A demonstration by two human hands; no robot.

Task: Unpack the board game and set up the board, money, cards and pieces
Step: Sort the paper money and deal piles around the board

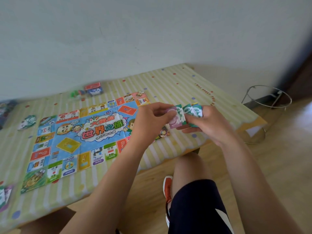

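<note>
Nearest the lens, at the bottom of the frame, two bare forearms (118, 174) reach up past a knee (189, 166) in dark shorts toward the middle right. There the left hand (152, 119) pinches one purple note (174, 121) between thumb and curled fingertips. The right hand (207, 124) grips a small fan of green notes (192, 112), thumb on top and fingers (190, 129) curled beneath. The purple note overlaps the fan, so it appears to be sliding off or onto it. This play money looks like thin, light, floppy paper. It is likely to stick together and slip, so it is best taken by a corner or short edge and peeled one sheet at a time, with the stack clamped firmly. Outward from the hands, the board (76, 132) lies unfolded flat on the striped tablecloth (177, 81) in the left centre, its creases showing. It too seems to be a soft paper sheet that would tear if dragged. A loose pile of notes (27, 122) lies at the far left, and another stack (5, 196) sits at the lower left edge. A small box (93, 88) and blurred green pieces (74, 94) sit beyond the board near the wall.
</note>
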